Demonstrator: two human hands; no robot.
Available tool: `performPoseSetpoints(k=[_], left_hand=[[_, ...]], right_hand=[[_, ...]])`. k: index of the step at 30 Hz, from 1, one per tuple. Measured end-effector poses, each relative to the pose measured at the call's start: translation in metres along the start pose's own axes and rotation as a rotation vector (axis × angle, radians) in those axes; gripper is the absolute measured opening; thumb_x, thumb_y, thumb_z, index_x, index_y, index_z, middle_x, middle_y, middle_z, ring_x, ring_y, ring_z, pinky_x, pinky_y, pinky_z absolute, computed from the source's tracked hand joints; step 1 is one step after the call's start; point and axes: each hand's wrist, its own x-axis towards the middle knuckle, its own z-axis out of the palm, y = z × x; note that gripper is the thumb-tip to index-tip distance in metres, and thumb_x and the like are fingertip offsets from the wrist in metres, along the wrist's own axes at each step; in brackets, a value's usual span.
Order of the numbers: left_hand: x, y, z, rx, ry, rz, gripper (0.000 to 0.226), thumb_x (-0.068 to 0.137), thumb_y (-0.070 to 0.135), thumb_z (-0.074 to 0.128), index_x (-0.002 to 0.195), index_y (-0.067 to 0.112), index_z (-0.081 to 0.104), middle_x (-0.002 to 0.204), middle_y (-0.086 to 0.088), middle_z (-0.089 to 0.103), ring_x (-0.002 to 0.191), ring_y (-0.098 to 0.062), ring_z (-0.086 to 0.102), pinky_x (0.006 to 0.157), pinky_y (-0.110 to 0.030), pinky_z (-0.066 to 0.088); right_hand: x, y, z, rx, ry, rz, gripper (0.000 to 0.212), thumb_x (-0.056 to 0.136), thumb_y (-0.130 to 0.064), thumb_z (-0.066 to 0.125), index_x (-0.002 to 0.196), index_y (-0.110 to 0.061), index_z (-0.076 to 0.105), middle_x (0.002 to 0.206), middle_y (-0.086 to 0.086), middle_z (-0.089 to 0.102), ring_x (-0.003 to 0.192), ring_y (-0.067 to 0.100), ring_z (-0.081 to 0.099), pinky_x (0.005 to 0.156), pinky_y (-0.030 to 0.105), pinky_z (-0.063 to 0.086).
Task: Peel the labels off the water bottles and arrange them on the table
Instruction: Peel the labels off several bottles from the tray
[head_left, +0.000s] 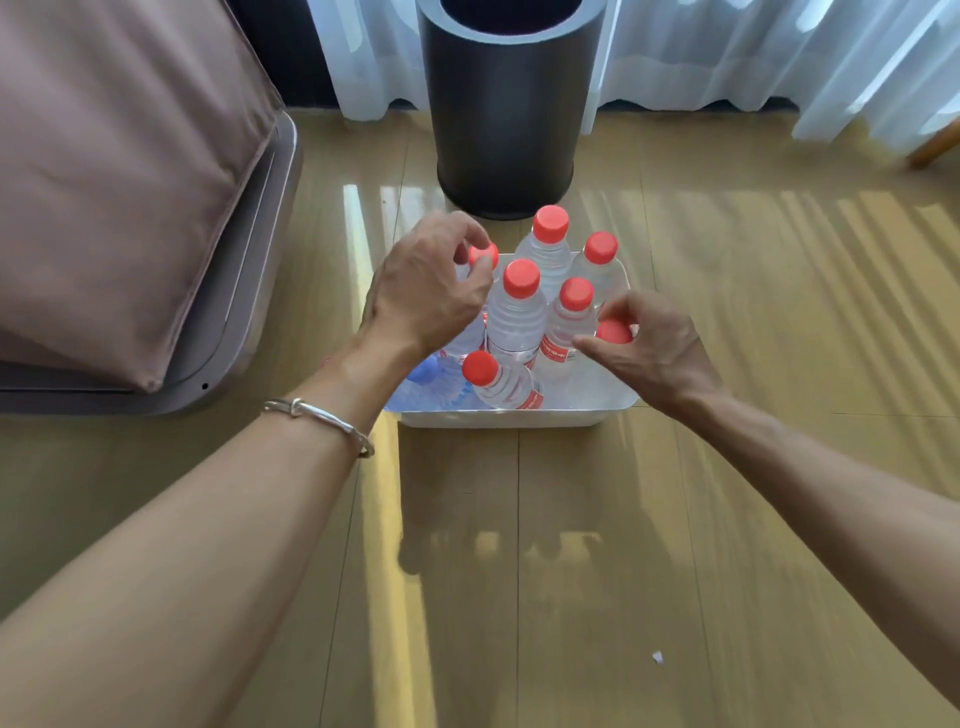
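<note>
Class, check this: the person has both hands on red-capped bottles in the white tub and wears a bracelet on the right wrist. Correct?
Not quite. The head view shows the bracelet on the left wrist, not the right. The rest holds: the left hand and right hand are on red-capped bottles in the white tub.

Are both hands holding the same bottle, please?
No: the left hand pinches the back-left cap in the tub, while the right hand holds the right-edge cap.

Bottles (517, 312) upright in tub (501, 417); bin (506, 109) behind tub; cushion (114, 171) left.
</note>
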Motion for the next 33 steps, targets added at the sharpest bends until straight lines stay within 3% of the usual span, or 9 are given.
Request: performPoseSetpoints(k=[2, 5, 10, 16, 21, 25, 29, 31, 33], left_hand=[[-0.001, 0.000, -0.001, 0.005, -0.050, 0.003, 0.014, 0.093, 0.023, 0.061, 0.100, 0.011, 0.064, 0.082, 0.005, 0.054, 0.072, -0.012, 0.050, 0.058, -0.012, 0.033], [-0.004, 0.000, -0.001, 0.006, -0.131, 0.000, 0.019, 0.093, 0.028, 0.061, 0.106, 0.014, 0.064, 0.084, 0.005, 0.057, 0.072, -0.013, 0.052, 0.063, -0.020, 0.038], [-0.009, 0.002, -0.002, 0.010, -0.205, -0.013, 0.027, 0.095, 0.029, 0.060, 0.117, 0.013, 0.062, 0.092, 0.001, 0.061, 0.077, -0.014, 0.054, 0.069, -0.025, 0.040], [-0.011, 0.001, -0.001, 0.006, -0.222, -0.011, 0.029, 0.096, 0.028, 0.060, 0.121, 0.014, 0.061, 0.093, 0.004, 0.059, 0.080, -0.014, 0.055, 0.071, -0.027, 0.044], [-0.010, 0.010, -0.001, 0.004, -0.238, 0.014, 0.028, 0.095, 0.026, 0.060, 0.122, 0.017, 0.061, 0.093, 0.006, 0.057, 0.081, -0.014, 0.055, 0.071, -0.026, 0.045], [-0.002, 0.016, -0.005, -0.037, -0.236, 0.002, 0.032, 0.095, 0.025, 0.060, 0.127, 0.018, 0.059, 0.099, 0.003, 0.060, 0.084, -0.011, 0.054, 0.064, -0.012, 0.036], [0.012, 0.024, -0.010, -0.138, -0.208, -0.029, 0.038, 0.094, 0.025, 0.063, 0.131, 0.017, 0.056, 0.099, 0.005, 0.059, 0.085, -0.008, 0.054, 0.058, -0.001, 0.038], [0.014, 0.031, -0.012, -0.220, -0.260, -0.046, 0.051, 0.091, 0.029, 0.068, 0.138, 0.019, 0.050, 0.109, 0.005, 0.058, 0.096, -0.007, 0.056, 0.066, 0.001, 0.040], [0.015, 0.038, -0.013, -0.358, -0.361, -0.062, 0.070, 0.085, 0.034, 0.074, 0.145, 0.024, 0.040, 0.122, 0.006, 0.058, 0.113, -0.009, 0.055, 0.089, -0.012, 0.045]], right_hand=[[0.005, -0.002, -0.002, 0.017, 0.001, 0.036, 0.022, 0.085, -0.024, 0.073, 0.080, -0.006, 0.063, 0.075, 0.006, 0.067, 0.075, 0.026, 0.067, 0.073, 0.041, 0.055], [0.009, -0.008, -0.003, -0.012, -0.017, 0.056, 0.015, 0.088, -0.020, 0.068, 0.079, -0.012, 0.059, 0.070, 0.001, 0.064, 0.069, 0.023, 0.068, 0.063, 0.024, 0.053], [0.012, -0.005, -0.002, -0.041, -0.098, 0.072, 0.025, 0.088, -0.031, 0.070, 0.100, -0.011, 0.060, 0.093, 0.007, 0.067, 0.084, 0.025, 0.067, 0.076, 0.040, 0.055], [0.023, -0.011, 0.002, -0.023, -0.109, 0.043, 0.058, 0.091, -0.035, 0.068, 0.141, -0.017, 0.044, 0.130, 0.008, 0.054, 0.112, 0.023, 0.056, 0.090, 0.038, 0.047], [0.032, -0.016, 0.021, -0.065, -0.119, 0.081, 0.019, 0.091, -0.026, 0.064, 0.103, -0.017, 0.052, 0.100, 0.003, 0.057, 0.093, 0.026, 0.058, 0.074, 0.035, 0.041], [0.035, -0.025, 0.011, -0.095, -0.026, 0.098, 0.024, 0.094, -0.031, 0.062, 0.104, -0.009, 0.054, 0.097, 0.007, 0.058, 0.084, 0.023, 0.052, 0.070, 0.031, 0.034], [0.044, -0.060, -0.027, 0.092, 0.192, -0.081, 0.024, 0.093, -0.038, 0.062, 0.104, -0.019, 0.052, 0.098, -0.003, 0.054, 0.088, 0.013, 0.051, 0.075, 0.026, 0.042], [0.050, -0.081, -0.044, 0.157, 0.276, -0.178, 0.023, 0.095, -0.041, 0.059, 0.104, -0.022, 0.049, 0.098, -0.006, 0.053, 0.089, 0.008, 0.052, 0.076, 0.018, 0.045], [0.052, -0.100, -0.057, 0.285, 0.301, -0.234, 0.023, 0.097, -0.042, 0.055, 0.104, -0.021, 0.052, 0.093, -0.010, 0.054, 0.088, 0.006, 0.057, 0.075, 0.015, 0.049]])
